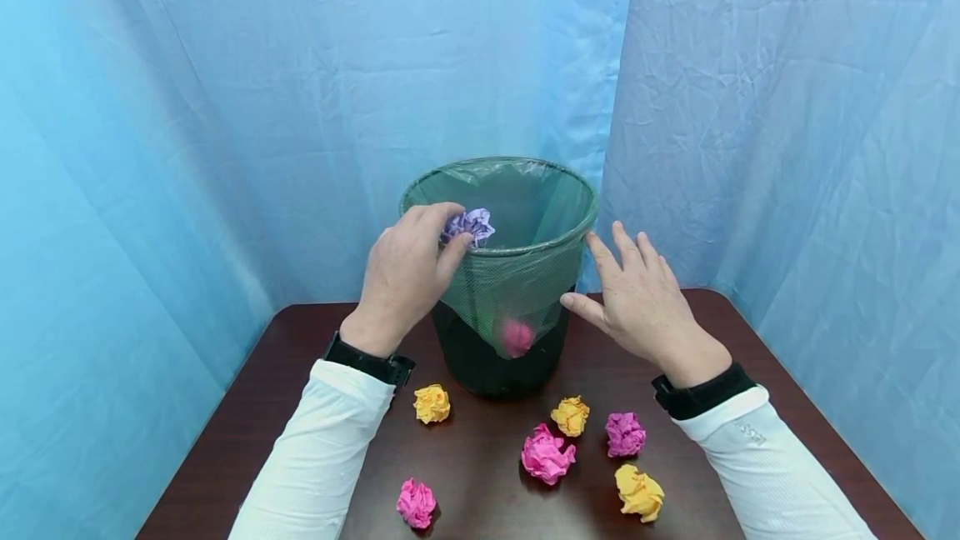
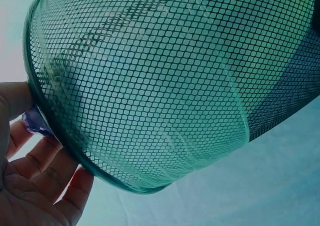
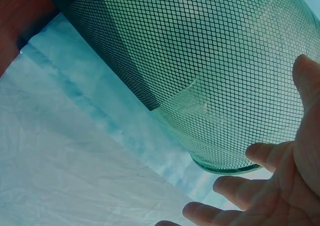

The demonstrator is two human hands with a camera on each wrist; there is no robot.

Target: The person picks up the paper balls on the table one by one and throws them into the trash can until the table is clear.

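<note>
My left hand [image 1: 408, 269] pinches a crumpled purple paper ball [image 1: 472, 227] between thumb and fingers at the near left rim of a mesh wastebasket [image 1: 498, 373]. In the left wrist view, part of the purple paper [image 2: 35, 122] shows between the fingers beside the rim. A green translucent bag [image 1: 480, 290] lines the basket and folds over its rim. Through the bag, a pink ball [image 1: 517, 337] shows low in the front. My right hand [image 1: 637, 298] is spread with nothing in it, its index fingertip right at the basket's right rim.
On the dark wooden table [image 1: 255, 407], several crumpled paper balls lie in front of the basket: yellow [image 1: 432, 403], pink [image 1: 547, 455], magenta [image 1: 625, 434] and another yellow ball [image 1: 639, 493] among them. Light blue curtains [image 1: 337, 90] hang behind and at both sides.
</note>
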